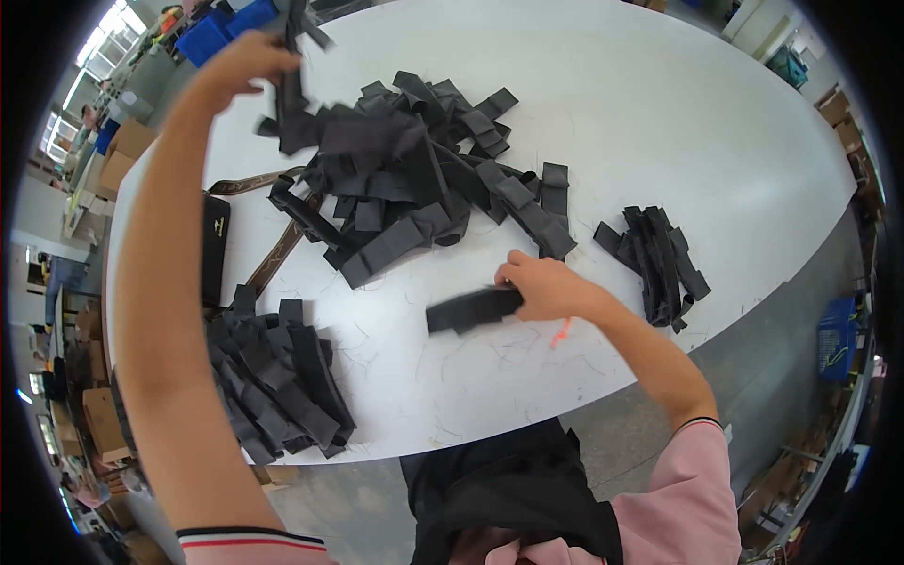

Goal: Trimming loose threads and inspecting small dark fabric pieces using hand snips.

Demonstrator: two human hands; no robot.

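Black strip (pixel 471 310), gripped at its right end by the right hand (pixel 539 285) over the worktop (pixel 734 122), looks light and bendy, best pinched at an end; the left hand (pixel 262 66) seems to pinch a second strip (pixel 291 89) beside the pile (pixel 377 169)

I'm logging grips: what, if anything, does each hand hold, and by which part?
The right hand holds a black strip by its right end. The left hand is at another strip; blur hides whether it is held.
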